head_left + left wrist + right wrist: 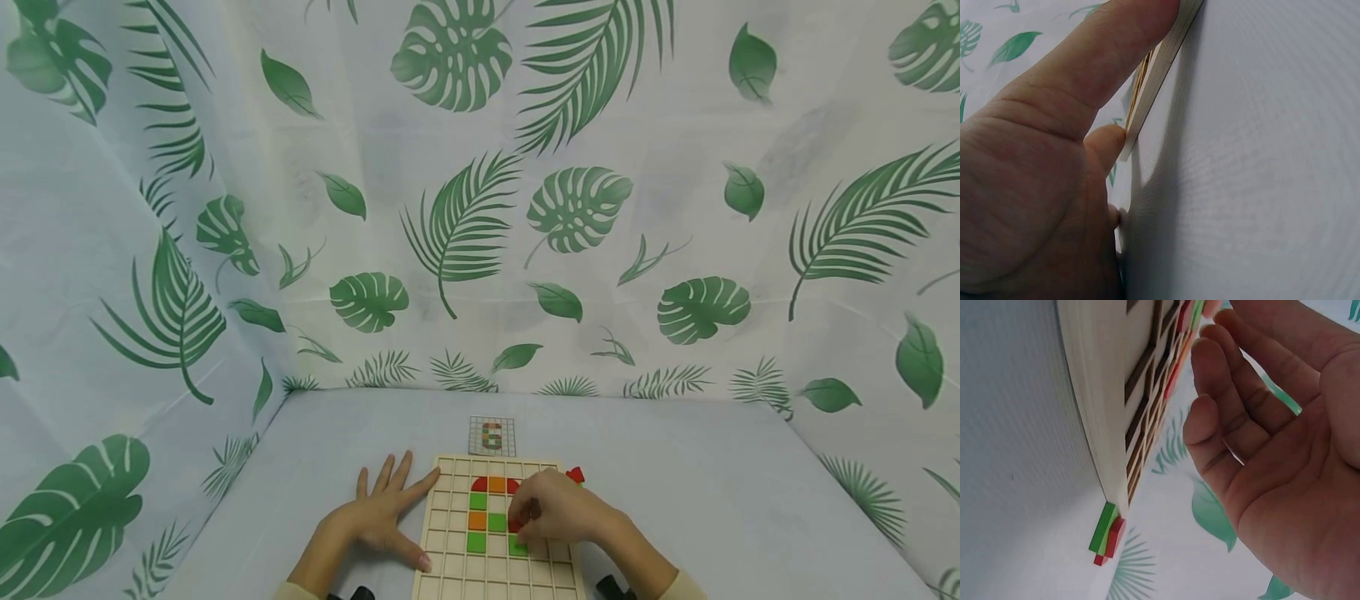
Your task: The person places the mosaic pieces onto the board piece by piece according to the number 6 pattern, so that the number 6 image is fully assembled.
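Note:
A pale wooden grid board [453, 567] lies on the table, holding red, orange and green tiles in its cells. My left hand [378, 512] is spread flat at the board's left side, with thumb and index fingertips at its edge. In the left wrist view the thumb [1104, 56] reaches to the wooden side of the board. Over the board's right half, my right hand [558, 508] bends its fingers down and pinches a red tile [513, 527] at a cell. Beside that tile sit a green tile [497, 522] and, just below, another green tile [517, 546].
Behind the board lies a small gridded card [492, 436] with a coloured figure like a 6. Loose red and green pieces [1107, 531] lie against the board's far right corner. Leaf-patterned cloth [480, 208] hangs around the pale table.

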`<action>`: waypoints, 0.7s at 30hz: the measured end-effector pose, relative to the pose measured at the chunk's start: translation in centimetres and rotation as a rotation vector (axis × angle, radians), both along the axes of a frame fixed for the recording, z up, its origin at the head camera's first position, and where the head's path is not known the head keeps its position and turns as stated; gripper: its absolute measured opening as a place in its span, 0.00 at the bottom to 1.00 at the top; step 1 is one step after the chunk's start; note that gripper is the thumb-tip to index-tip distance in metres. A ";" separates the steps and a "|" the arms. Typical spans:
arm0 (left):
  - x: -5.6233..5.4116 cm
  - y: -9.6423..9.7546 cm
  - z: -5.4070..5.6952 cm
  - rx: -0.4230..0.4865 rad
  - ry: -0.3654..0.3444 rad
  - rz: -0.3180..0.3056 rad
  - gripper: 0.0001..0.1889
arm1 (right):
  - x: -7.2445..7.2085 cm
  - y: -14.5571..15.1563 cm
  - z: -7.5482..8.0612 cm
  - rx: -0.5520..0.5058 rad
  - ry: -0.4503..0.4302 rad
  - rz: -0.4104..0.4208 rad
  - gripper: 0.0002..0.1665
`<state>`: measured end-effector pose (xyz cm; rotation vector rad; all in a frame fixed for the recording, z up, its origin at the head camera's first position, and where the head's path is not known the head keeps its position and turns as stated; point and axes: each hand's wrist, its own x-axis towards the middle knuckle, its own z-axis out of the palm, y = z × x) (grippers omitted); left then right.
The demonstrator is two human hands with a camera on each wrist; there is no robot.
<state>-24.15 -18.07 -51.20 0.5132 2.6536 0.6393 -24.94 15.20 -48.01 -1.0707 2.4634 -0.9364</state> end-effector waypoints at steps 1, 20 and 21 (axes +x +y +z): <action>0.0 0.0 0.0 -0.004 -0.001 0.001 0.68 | 0.0 0.1 0.0 -0.005 0.018 -0.007 0.07; -0.2 0.0 -0.3 -0.025 0.007 0.002 0.68 | -1.6 2.4 0.2 -0.017 0.118 -0.185 0.19; -0.2 0.0 -0.3 -0.027 0.007 0.002 0.68 | -1.7 2.6 0.2 -0.024 0.129 -0.195 0.20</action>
